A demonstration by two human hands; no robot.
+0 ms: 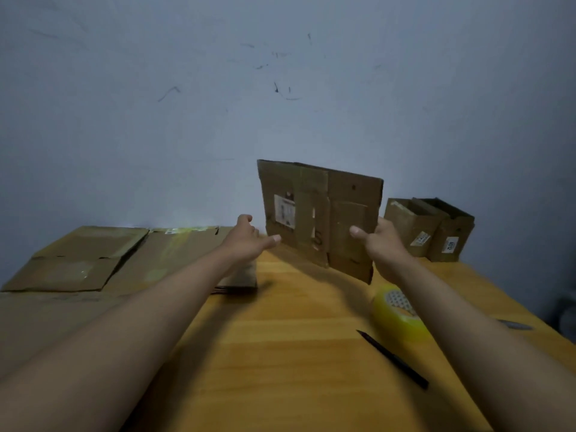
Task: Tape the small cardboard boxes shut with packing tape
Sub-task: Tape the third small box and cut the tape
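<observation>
A flattened small cardboard box (321, 210) with a white label stands nearly upright above the wooden table (280, 353), in front of the wall. My right hand (378, 241) grips its right lower edge, thumb on the near face. My left hand (249, 240) reaches to its lower left edge, thumb stretched to the cardboard, the other fingers curled; whether it grips is unclear. A yellow roll of packing tape (396, 313) lies on the table under my right forearm.
Two assembled small boxes (430, 229) with open tops stand at the back right. Flattened cartons (93, 260) lie stacked at the left. A dark pen (392, 358) lies near the tape. A grey object (514, 324) rests by the right edge.
</observation>
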